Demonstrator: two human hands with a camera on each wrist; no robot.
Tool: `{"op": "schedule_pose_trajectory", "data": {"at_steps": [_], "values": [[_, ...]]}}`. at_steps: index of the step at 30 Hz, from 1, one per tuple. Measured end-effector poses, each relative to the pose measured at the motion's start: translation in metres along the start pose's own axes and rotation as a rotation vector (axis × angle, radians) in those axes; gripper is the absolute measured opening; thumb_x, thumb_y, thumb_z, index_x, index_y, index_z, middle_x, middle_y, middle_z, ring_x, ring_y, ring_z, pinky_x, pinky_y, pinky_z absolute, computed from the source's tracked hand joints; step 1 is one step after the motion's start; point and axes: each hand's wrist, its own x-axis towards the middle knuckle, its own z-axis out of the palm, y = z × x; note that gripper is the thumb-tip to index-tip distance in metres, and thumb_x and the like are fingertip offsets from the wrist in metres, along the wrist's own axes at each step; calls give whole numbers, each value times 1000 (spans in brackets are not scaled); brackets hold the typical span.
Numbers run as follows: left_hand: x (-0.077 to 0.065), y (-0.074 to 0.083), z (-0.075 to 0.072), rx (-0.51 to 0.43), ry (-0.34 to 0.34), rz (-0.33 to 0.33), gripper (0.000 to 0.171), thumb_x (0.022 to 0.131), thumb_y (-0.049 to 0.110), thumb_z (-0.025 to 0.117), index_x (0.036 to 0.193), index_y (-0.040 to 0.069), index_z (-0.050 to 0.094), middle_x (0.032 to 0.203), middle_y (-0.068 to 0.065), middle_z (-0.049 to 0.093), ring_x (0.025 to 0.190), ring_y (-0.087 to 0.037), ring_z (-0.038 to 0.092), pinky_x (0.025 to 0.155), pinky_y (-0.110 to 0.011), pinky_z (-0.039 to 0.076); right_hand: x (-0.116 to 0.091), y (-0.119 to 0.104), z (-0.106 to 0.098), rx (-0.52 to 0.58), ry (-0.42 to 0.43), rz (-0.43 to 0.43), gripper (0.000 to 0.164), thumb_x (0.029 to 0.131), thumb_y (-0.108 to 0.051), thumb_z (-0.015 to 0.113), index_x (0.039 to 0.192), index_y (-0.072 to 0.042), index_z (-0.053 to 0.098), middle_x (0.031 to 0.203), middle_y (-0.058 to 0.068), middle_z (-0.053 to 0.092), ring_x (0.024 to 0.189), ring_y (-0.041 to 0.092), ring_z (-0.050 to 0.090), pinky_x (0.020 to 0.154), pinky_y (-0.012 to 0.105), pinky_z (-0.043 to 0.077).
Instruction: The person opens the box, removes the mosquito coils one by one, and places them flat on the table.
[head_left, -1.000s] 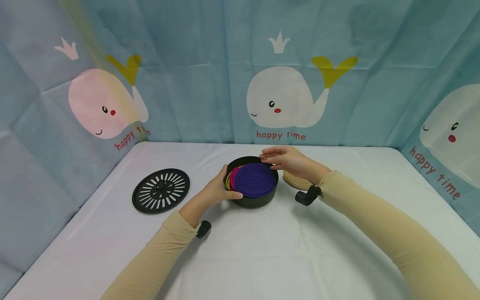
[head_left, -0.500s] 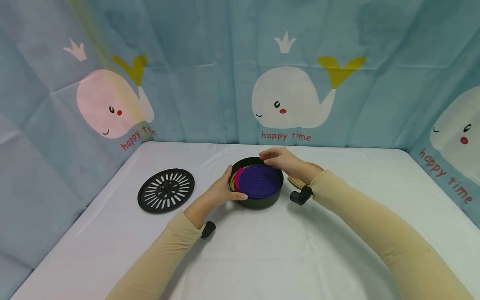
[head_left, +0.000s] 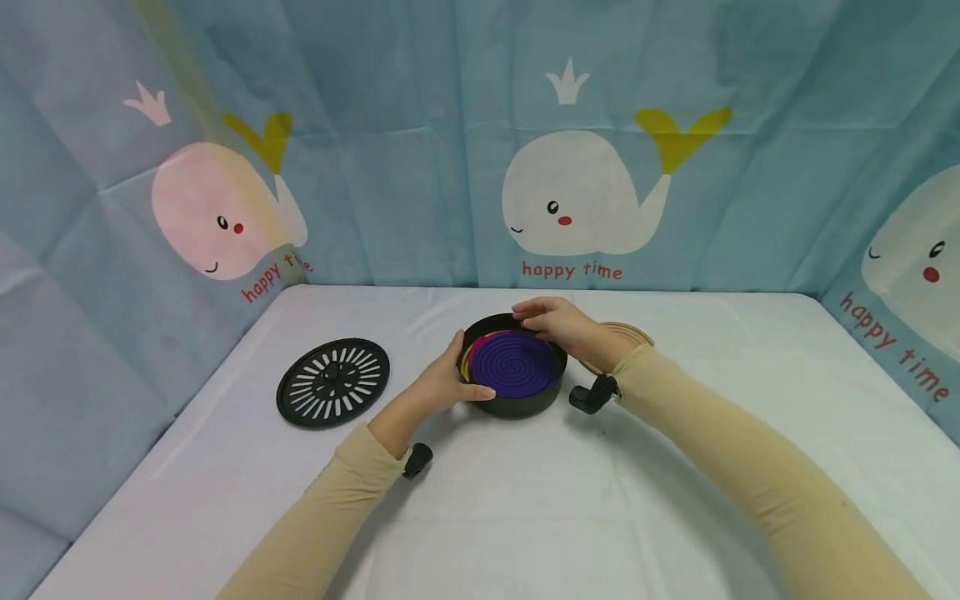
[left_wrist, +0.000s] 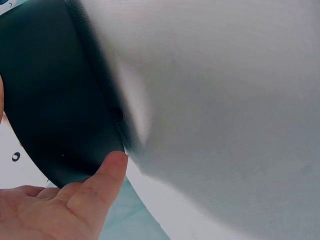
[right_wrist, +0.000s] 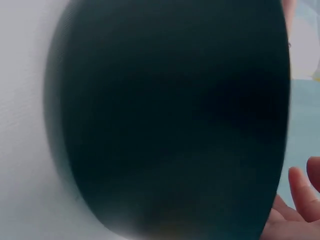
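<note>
The left hand (head_left: 441, 382) grips the side of a black round container (head_left: 517, 407), a purple coiled mat (head_left: 513, 364) inside. The right hand (head_left: 562, 323) reaches over the far rim; whether it pinches anything cannot be told. It partly hides a beige mat (head_left: 633, 332). A slotted black disc (head_left: 333, 383) lies left.

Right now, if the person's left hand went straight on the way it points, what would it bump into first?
The black round container, most likely: the left hand holds its side, so there seems to be no free space ahead, only its wall.
</note>
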Motion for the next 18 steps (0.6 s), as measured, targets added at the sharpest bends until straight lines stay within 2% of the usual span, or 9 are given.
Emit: {"op": "schedule_pose_trajectory", "data": {"at_steps": [5, 11, 18], "values": [[0, -1, 1, 0, 5, 5, 113, 81, 24, 82, 157, 8, 0, 161, -15, 9, 146, -34, 14, 116, -50, 18, -2, 2, -3, -8, -3, 30, 43, 100, 2, 38, 143, 8, 39, 147, 24, 39, 138, 33, 34, 111, 47, 30], [1, -1, 1, 1, 11, 7, 112, 81, 24, 82, 157, 8, 0, 161, -15, 9, 146, -34, 14, 116, -50, 18, -5, 0, -5, -52, -57, 52, 46, 100, 1, 35, 145, 11, 33, 149, 27, 35, 140, 35, 31, 114, 47, 25], [1, -1, 1, 0, 6, 2, 112, 82, 24, 81, 157, 9, 0, 161, -15, 8, 146, -34, 13, 115, -51, 18, -8, -4, -6, -148, -100, 64, 49, 103, -4, 35, 151, 3, 27, 149, 22, 39, 140, 33, 32, 115, 48, 21]]}}
